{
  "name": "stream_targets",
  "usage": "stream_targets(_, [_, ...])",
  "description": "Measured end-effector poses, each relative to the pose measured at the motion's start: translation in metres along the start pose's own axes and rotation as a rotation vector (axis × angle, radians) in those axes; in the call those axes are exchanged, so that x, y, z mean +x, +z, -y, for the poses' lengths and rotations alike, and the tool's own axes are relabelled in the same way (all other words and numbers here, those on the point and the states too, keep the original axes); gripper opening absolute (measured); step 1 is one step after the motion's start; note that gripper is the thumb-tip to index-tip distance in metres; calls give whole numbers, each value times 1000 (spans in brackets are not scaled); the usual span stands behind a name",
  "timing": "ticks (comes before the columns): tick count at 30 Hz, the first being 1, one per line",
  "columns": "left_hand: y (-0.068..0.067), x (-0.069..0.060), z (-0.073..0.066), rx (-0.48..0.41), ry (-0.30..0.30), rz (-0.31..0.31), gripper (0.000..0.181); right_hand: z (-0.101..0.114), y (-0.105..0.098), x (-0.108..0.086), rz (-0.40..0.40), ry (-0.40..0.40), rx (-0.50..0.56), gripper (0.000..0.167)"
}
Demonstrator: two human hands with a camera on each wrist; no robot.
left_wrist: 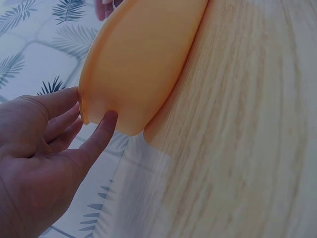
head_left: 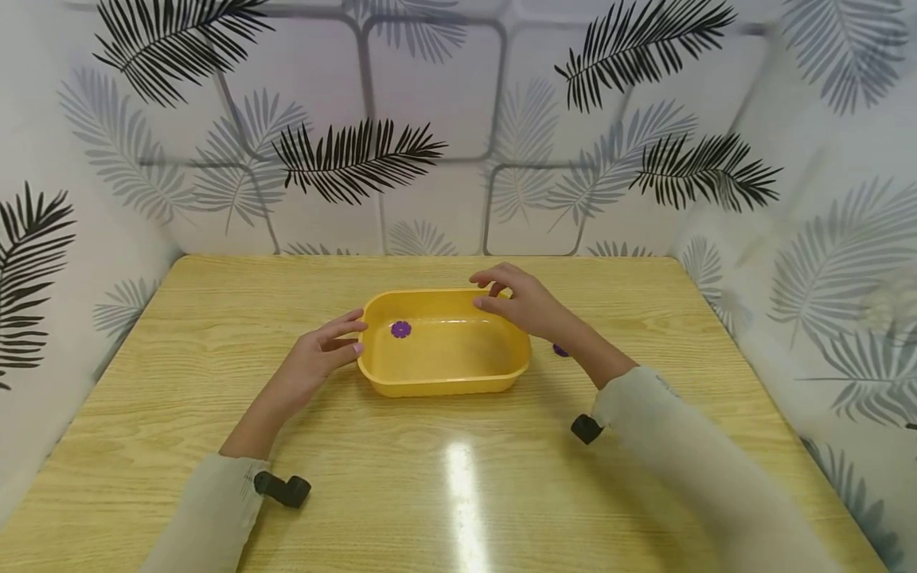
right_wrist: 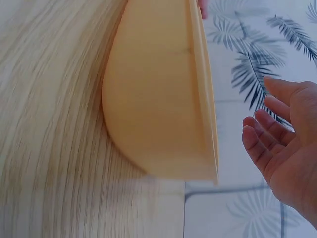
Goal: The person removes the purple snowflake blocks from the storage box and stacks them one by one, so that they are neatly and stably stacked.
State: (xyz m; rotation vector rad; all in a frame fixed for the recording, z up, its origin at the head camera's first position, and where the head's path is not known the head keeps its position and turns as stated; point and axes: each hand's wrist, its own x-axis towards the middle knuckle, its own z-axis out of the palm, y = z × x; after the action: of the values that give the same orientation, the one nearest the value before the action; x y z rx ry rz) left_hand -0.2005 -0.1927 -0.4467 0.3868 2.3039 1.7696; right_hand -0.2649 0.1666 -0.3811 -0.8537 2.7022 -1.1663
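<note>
A yellow plastic tub (head_left: 444,382) sits on the wooden table. A small purple notched disc (head_left: 401,329) lies inside it, near the back left. My left hand (head_left: 318,356) touches the outside of the tub's left end, fingertips against the wall and rim, as the left wrist view (left_wrist: 54,144) also shows. Above the tub's back right corner hovers my right hand (head_left: 519,301), loosely bent and holding nothing; in the right wrist view the same hand (right_wrist: 285,139) is apart from the tub. A second purple piece (head_left: 560,350) lies on the table, partly hidden by my right forearm.
The wooden table (head_left: 236,318) ends at a back wall with a leaf-patterned covering (head_left: 437,199), which also runs along both sides. A black wrist camera (head_left: 290,489) sits on my left sleeve and another (head_left: 587,429) on my right.
</note>
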Motion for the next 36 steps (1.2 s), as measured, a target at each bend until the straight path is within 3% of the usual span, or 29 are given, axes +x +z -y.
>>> stream_targets(8, [1, 2, -1, -13, -5, 3, 51, 14, 35, 27, 65, -67, 4, 42])
stream_targets(15, [1, 2, -4, -22, -2, 12, 51, 15, 61, 43, 156, 15, 23, 45])
stream_targets(19, [1, 1, -5, -20, -2, 20, 52, 18, 75, 51, 195, 37, -18, 46])
stream_targets(27, [0, 0, -1, -25, 1, 23, 53, 12, 103, 67, 238, -2, -184, 40])
stream_targets(36, [0, 1, 1, -14, 3, 15, 53, 14, 111, 67, 263, -23, -233, 38])
